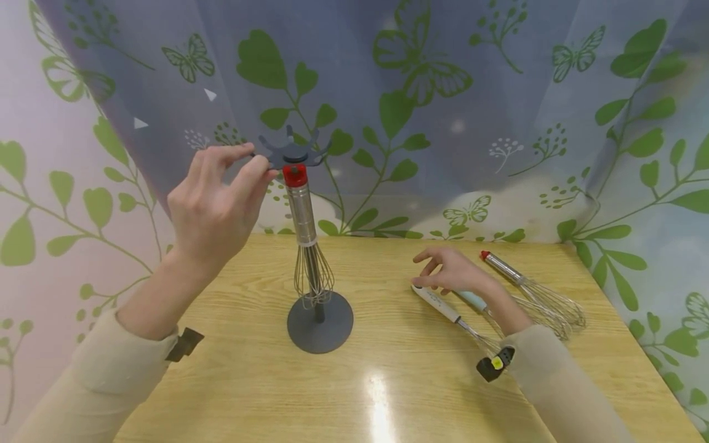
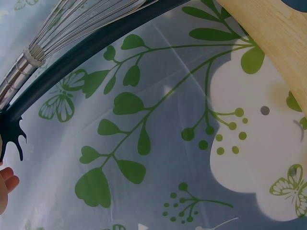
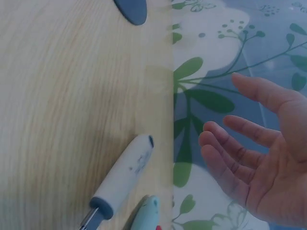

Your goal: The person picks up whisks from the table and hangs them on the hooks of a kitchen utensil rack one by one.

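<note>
A dark grey rotating utensil stand (image 1: 332,335) rises from a round base on the table. From its hooked top (image 1: 295,152) hangs a steel whisk (image 1: 302,215) with a red handle end, its wires down beside the pole. My left hand (image 1: 213,200) pinches one hook at the top's left side; only its fingertips show at the edge of the left wrist view. Just above a white-handled whisk (image 1: 437,303) is my right hand (image 1: 451,271), fingers loosely bent and holding nothing. In the right wrist view, the white handle (image 3: 125,170) lies apart from the fingers.
Beside the white-handled whisk lie a light-blue-handled whisk (image 1: 472,300), partly under the right forearm, and another red-ended steel whisk (image 1: 512,274). They rest on the right side of the wooden table (image 1: 249,381). A patterned curtain (image 1: 354,74) hangs behind.
</note>
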`<action>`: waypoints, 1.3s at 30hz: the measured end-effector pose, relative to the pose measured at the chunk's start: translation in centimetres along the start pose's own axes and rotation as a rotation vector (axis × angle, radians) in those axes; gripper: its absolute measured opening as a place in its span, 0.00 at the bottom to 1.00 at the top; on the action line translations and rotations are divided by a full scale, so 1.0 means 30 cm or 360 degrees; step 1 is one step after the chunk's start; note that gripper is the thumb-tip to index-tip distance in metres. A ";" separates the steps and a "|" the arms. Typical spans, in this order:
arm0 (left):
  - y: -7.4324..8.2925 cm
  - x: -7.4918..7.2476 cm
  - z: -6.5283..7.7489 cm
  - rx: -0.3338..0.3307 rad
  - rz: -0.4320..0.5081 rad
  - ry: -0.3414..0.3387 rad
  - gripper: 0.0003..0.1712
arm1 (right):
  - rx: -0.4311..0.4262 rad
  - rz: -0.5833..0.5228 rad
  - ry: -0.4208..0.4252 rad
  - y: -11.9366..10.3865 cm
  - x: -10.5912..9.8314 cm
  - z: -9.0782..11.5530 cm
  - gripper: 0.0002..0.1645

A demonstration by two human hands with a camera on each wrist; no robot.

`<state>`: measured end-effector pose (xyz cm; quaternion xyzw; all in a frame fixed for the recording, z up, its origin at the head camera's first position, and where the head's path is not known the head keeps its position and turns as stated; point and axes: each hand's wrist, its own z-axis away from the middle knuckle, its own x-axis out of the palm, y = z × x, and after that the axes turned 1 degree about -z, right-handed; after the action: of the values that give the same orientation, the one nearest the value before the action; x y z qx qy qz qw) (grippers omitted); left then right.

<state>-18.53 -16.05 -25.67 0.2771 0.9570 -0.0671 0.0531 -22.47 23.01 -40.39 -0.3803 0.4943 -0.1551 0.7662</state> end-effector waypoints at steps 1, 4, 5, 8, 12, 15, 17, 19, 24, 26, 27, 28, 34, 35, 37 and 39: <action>0.000 0.000 -0.001 -0.0001 0.0000 0.0001 0.15 | 0.0004 0.0001 -0.0002 0.007 0.000 0.001 0.38; 0.001 0.000 -0.001 -0.0001 -0.0002 0.0001 0.15 | 0.0030 0.0001 -0.0015 0.032 -0.002 0.000 0.38; 0.001 0.000 -0.001 0.0000 -0.0003 0.0001 0.15 | 0.0053 -0.0009 -0.0019 0.040 -0.002 -0.001 0.38; 0.001 -0.002 -0.001 0.0004 -0.0006 -0.0002 0.15 | 0.0107 -0.0037 -0.0045 0.067 -0.002 -0.004 0.39; 0.001 -0.003 0.001 0.0003 0.0004 -0.0014 0.14 | 0.0147 -0.0079 -0.0054 0.103 -0.003 -0.004 0.39; 0.002 -0.003 0.002 0.0003 0.0013 -0.0024 0.14 | 0.0149 -0.0111 -0.0066 0.125 -0.006 -0.005 0.40; 0.001 -0.003 0.002 0.0004 0.0010 -0.0023 0.14 | 0.0151 -0.0135 -0.0082 0.135 -0.007 -0.005 0.40; 0.001 -0.003 0.003 0.0004 0.0005 -0.0018 0.14 | 0.0162 -0.0156 -0.0101 0.143 -0.007 -0.006 0.40; 0.002 -0.002 0.001 -0.0004 0.0007 -0.0009 0.14 | 0.0202 -0.0157 -0.0151 0.162 -0.006 -0.009 0.41; 0.004 -0.002 0.000 -0.0009 0.0003 -0.0011 0.15 | 0.0219 -0.0141 -0.0163 0.167 -0.004 -0.007 0.41; 0.005 -0.003 0.000 -0.0013 0.0003 -0.0012 0.15 | 0.0236 -0.0140 -0.0158 0.167 -0.003 -0.005 0.41; 0.005 -0.003 -0.001 -0.0016 0.0001 -0.0013 0.15 | 0.0241 -0.0130 -0.0159 0.168 -0.001 -0.004 0.41; 0.007 -0.003 0.001 -0.0028 0.0000 -0.0008 0.16 | 0.0267 -0.0125 -0.0166 0.176 0.009 -0.001 0.41; 0.007 -0.003 0.001 -0.0029 0.0000 -0.0008 0.16 | 0.0277 -0.0133 -0.0162 0.180 0.010 0.000 0.41; 0.006 -0.002 0.002 -0.0031 -0.0002 -0.0009 0.16 | 0.0283 -0.0142 -0.0153 0.186 0.013 0.000 0.41; 0.007 -0.002 0.005 -0.0029 -0.0005 -0.0002 0.16 | 0.0271 -0.0145 -0.0162 0.192 0.016 0.002 0.41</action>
<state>-18.35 -15.94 -25.82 0.2749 0.9580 -0.0586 0.0561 -22.97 26.56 -44.92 -0.3434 0.4220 -0.2117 0.8119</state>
